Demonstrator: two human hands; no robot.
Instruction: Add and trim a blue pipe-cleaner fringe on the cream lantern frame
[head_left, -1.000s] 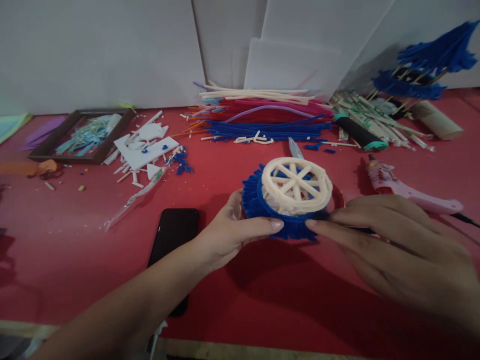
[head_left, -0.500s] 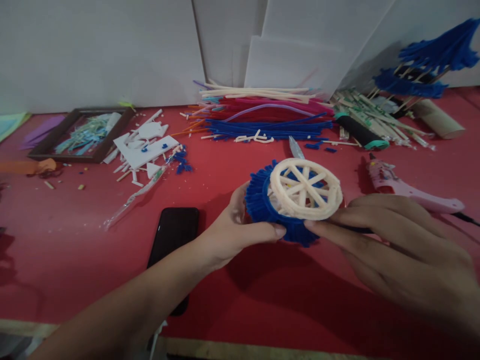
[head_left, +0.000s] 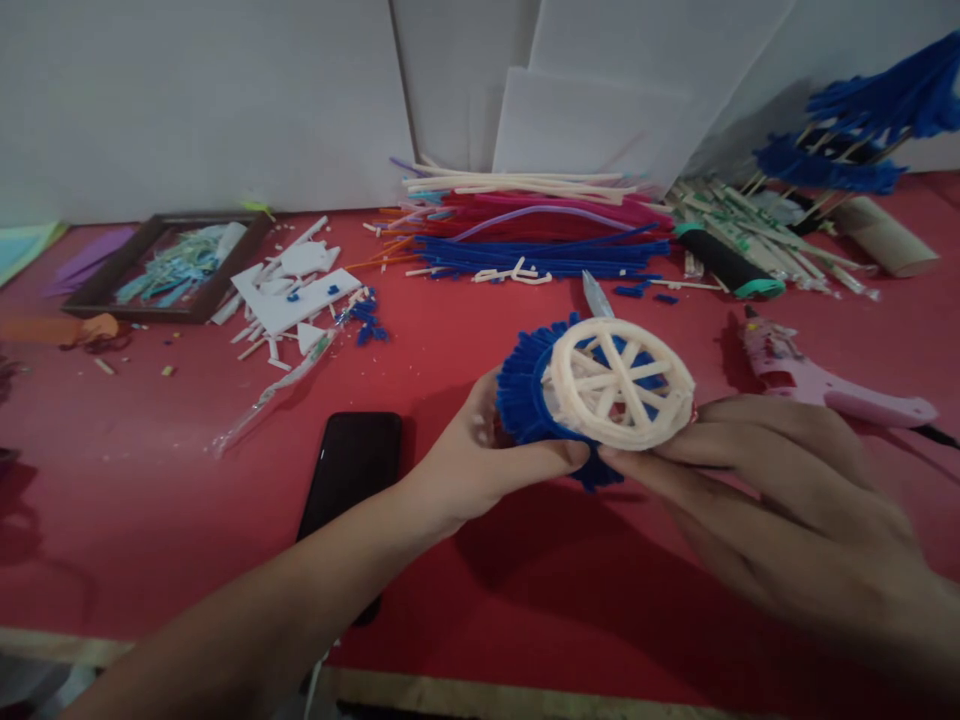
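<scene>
left hand [head_left: 480, 460] and right hand [head_left: 787, 500] both pinch a cream spoked wheel with blue fuzzy pipe-cleaner rim [head_left: 619, 385], tilted above the red desk [head_left: 525, 590]; seemingly inspecting it; any turning needs a gentle grip.

A flat desk covered in matte red sheet [head_left: 150, 500] is stretching across the view, a pale wooden strip [head_left: 450, 692] showing along its near edge. A plain white wall [head_left: 187, 100] is running behind the far edge, with large white boards [head_left: 592, 120] leaning against it. Dim light is casting soft shadows on the red surface.
</scene>
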